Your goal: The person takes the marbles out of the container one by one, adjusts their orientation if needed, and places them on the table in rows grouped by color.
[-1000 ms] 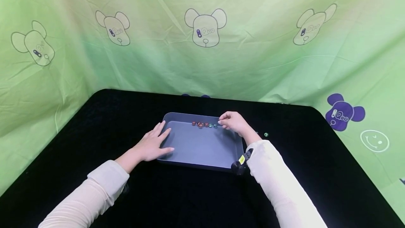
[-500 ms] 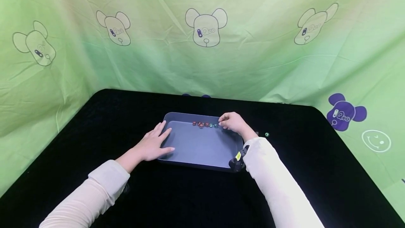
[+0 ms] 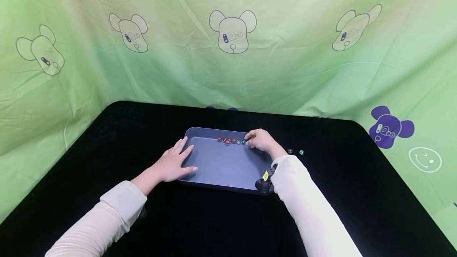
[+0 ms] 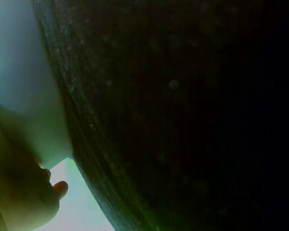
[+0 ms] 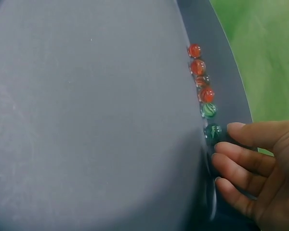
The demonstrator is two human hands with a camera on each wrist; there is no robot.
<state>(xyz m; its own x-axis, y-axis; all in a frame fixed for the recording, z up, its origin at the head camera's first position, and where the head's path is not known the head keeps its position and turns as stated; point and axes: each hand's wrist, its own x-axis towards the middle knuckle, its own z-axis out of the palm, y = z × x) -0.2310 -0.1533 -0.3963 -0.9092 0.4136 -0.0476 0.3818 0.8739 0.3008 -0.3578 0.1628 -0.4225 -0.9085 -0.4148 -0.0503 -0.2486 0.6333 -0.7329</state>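
In the head view, a grey baking tray lies on the black table. Along its far wall runs a row of several glass marbles, red marbles at one end and green ones at the other. My left hand rests on the tray's left rim, fingers and thumb spread. Over the far right corner is my right hand, its fingers slightly bent. The right wrist view has its thumb and fingertips close beside the last green marble, nothing visibly gripped; contact is hard to tell. The left wrist view is dark, showing part of a hand.
Two loose marbles, one dark and one green, lie on the black table right of the tray. Behind the table hangs a green cloth with bear-head prints.
My right hand and forearm have shifted slightly left, nearer the end marble, so the dark loose marble shows fully. The left hand stays on the tray rim.
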